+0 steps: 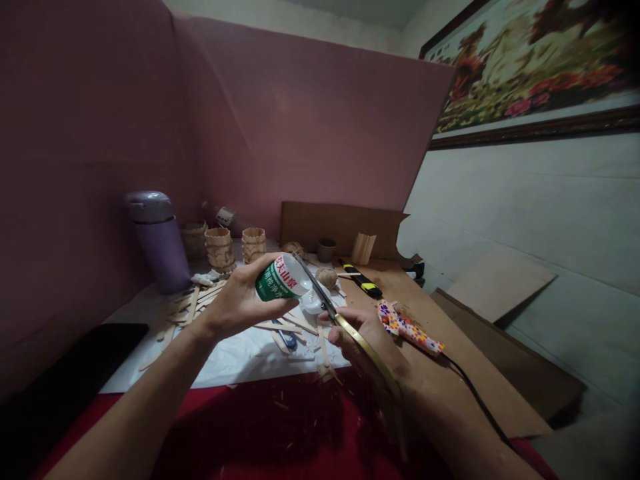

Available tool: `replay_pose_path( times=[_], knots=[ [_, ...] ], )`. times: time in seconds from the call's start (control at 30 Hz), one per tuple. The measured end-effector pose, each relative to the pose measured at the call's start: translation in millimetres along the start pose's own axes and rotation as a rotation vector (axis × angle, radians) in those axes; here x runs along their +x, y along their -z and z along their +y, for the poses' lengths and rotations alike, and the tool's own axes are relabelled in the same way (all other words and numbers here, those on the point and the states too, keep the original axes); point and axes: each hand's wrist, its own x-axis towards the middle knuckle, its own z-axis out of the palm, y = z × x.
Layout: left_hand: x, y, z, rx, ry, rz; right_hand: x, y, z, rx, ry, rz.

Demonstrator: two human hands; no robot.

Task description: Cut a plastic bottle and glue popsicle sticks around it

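My left hand (pixel 237 301) is wrapped round a clear plastic bottle (pixel 285 277) with a green and white label, holding it on its side above the table. My right hand (pixel 367 347) grips gold-handled scissors (pixel 330 310), whose blades rest against the bottle's cut clear end. Under both hands lie wooden craft sticks (pixel 197 300) scattered over a white sheet (pixel 240 357).
A purple flask (pixel 157 240) and small wooden stick cups (pixel 220 248) stand at the back left. A twine ball (pixel 327 277), a yellow-black cutter (pixel 364 281) and a patterned glue gun (pixel 407 328) with a black cord lie on the brown cardboard (pixel 450 360). Pink boards wall the table's back.
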Motion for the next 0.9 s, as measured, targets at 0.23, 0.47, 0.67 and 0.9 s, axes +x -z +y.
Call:
replay_pose_path(
  times=[0.23, 0.47, 0.67, 0.9],
  knots=[
    [-0.8, 0.4, -3.6, -0.024, -0.008, 0.031, 0.7, -5.4, -3.7, 0.001, -0.029, 0.067],
    [-0.9, -1.7, -7.3, -0.072, -0.146, 0.117, 5.8, 3.2, 6.8, -0.098, 0.078, 0.039],
    [0.5, -4.2, -8.9, -0.064, -0.202, 0.123, 0.6, 0.5, 2.8, -0.105, 0.106, -0.022],
    [-0.3, -5.0, -10.7, -0.03, -0.214, 0.1, 0.2, 1.4, 2.2, -0.137, 0.105, -0.008]
  ],
)
